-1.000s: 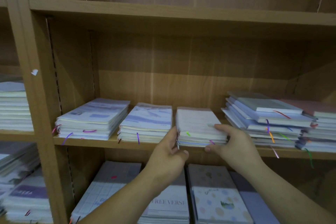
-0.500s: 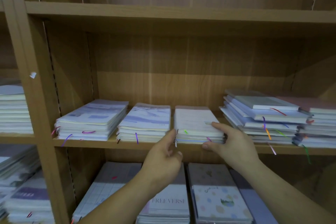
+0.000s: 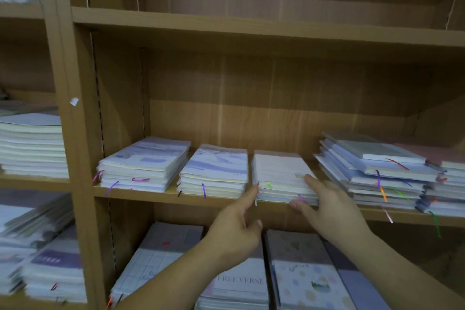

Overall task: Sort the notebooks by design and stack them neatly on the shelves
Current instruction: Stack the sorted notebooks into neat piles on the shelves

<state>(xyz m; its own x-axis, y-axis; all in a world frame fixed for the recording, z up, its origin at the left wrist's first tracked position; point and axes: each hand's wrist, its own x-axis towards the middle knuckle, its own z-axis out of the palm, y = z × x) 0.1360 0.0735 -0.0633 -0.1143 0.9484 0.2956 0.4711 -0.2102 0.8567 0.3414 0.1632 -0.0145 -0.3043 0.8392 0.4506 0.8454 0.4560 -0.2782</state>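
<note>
Center frame: my left hand (image 3: 234, 229) and right hand (image 3: 332, 209), fingers straight, gripping nothing, press either side of the white notebook stack (image 3: 276, 171).

Dim brown wood-laminate bookcase (image 3: 251, 88), that's the whole backdrop

Thick upright divider (image 3: 63, 146) on the left, a column of peg holes (image 3: 99, 98) down the side panel, upper shelf board (image 3: 251, 24) shadowing the back.
</note>
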